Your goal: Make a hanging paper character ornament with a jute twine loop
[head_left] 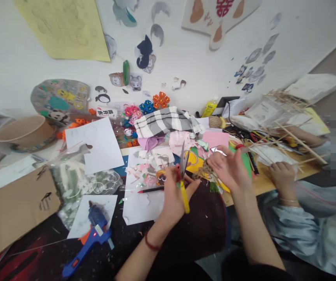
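Note:
My left hand (172, 195) is closed around a pair of scissors (184, 197) with yellow and red handle parts; the metal blades point upward, away from me. To its right, my right hand (226, 168) is raised over the craft clutter with its fingers apart, and I see nothing gripped in it. Below its fingertips lie a bundle of brown twine (206, 171) and yellow pieces (195, 162). A white paper sheet (147, 207) with pink and white scraps is beside my left hand, and a red pencil (152, 190) lies across it.
A blue glue gun (90, 242) with a lit red light rests at front left. Cardboard (15, 210) and plastic bags (86, 183) are behind it. Checked cloth (168, 123) lies at the back. On the right, another person's hand (283, 179) is near thin wooden sticks (299, 142).

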`<action>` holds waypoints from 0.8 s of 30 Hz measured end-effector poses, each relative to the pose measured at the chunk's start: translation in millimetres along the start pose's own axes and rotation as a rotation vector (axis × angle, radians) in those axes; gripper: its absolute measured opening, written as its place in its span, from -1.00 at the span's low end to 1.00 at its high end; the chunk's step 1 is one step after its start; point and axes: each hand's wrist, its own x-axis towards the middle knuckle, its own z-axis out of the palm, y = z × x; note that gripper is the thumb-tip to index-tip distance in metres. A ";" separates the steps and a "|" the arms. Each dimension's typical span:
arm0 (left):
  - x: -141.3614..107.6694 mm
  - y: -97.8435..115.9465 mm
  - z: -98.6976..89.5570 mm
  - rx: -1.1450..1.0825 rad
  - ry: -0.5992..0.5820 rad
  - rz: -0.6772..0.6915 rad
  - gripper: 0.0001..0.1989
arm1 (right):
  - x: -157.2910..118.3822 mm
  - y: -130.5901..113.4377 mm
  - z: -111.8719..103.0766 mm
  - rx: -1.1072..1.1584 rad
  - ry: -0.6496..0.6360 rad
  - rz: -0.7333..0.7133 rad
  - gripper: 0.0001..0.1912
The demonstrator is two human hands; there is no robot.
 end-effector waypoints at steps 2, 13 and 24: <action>21.1 -12.6 16.8 0.004 0.025 -0.024 -0.53 | 4.4 1.4 7.0 -0.001 -0.010 0.003 -0.48; 45.3 -29.4 -5.2 -0.086 0.163 -0.087 -0.59 | 19.5 -11.2 -57.5 -0.099 0.131 -0.090 -0.76; 30.7 -16.2 -38.3 -0.095 0.257 -0.166 -0.58 | 20.1 -4.8 -58.9 -0.800 -0.235 -0.124 -0.67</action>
